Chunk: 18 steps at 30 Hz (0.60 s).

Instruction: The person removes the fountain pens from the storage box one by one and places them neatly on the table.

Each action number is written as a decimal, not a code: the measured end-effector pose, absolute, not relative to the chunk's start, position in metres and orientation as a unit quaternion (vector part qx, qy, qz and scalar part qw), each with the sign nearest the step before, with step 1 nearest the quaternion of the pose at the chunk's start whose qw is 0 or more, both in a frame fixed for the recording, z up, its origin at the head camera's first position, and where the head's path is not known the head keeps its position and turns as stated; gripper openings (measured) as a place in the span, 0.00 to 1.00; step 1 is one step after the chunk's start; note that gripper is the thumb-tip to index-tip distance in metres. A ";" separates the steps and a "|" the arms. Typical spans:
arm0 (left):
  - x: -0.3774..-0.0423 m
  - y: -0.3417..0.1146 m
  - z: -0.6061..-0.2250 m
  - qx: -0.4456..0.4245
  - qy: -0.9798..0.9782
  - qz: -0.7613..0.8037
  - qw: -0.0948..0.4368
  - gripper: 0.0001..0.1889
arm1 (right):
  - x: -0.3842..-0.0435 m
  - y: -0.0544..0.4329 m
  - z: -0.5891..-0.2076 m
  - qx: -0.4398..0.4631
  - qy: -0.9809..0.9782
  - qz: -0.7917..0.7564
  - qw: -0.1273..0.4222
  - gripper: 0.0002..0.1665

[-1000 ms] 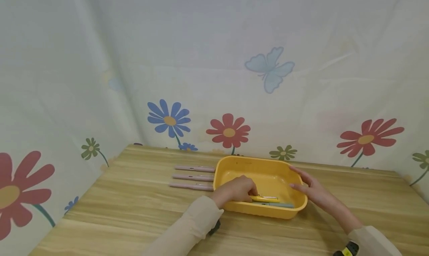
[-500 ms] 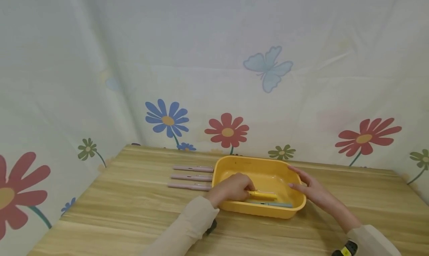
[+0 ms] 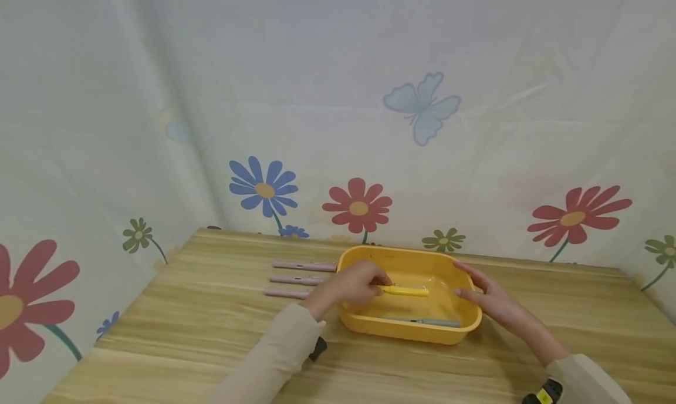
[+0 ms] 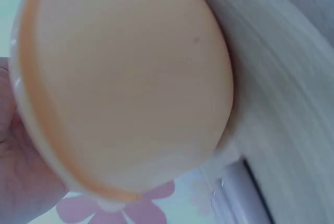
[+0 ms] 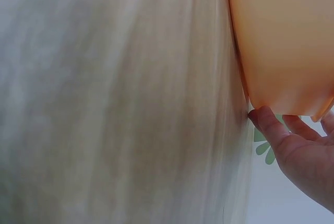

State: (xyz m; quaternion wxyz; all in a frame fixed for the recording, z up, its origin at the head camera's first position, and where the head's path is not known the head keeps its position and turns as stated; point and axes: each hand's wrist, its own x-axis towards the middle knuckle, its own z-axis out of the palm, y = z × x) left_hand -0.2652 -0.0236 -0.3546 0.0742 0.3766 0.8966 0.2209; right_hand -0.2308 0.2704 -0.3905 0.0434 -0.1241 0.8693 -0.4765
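My left hand (image 3: 356,282) pinches a yellow pen (image 3: 406,290) by its left end, inside a yellow plastic basket (image 3: 409,332). The pen lies roughly level, its clip facing up. Along the near wall of the basket rests a grey-green pen (image 3: 438,322). With my right hand (image 3: 499,305) I hold the basket's right end, fingertips over the rim. In the right wrist view that hand's fingers (image 5: 274,130) touch the outer wall low down. The left wrist view shows mostly the basket's outer wall (image 4: 130,78), with part of the left hand (image 4: 23,172) behind the rim.
Left of the basket, three pale mauve pens (image 3: 303,266) lie side by side on the wood-grain table (image 3: 211,327). My left forearm partly covers the nearest one. A flower-printed curtain (image 3: 317,98) hangs behind and left of the table.
The left hand has drawn the yellow pen up and left, away from the grey-green pen at the near wall. The right hand and the basket have stayed in place.
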 end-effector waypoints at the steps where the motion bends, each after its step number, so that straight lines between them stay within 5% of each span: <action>1: -0.265 -0.026 -0.353 0.377 0.896 0.224 0.073 0.10 | -0.231 0.270 -0.390 -0.125 0.869 -0.477 0.044 0.38; 18: -0.252 -0.073 -0.326 0.381 0.883 0.271 0.042 0.11 | -0.230 0.271 -0.391 -0.136 0.863 -0.486 0.042 0.38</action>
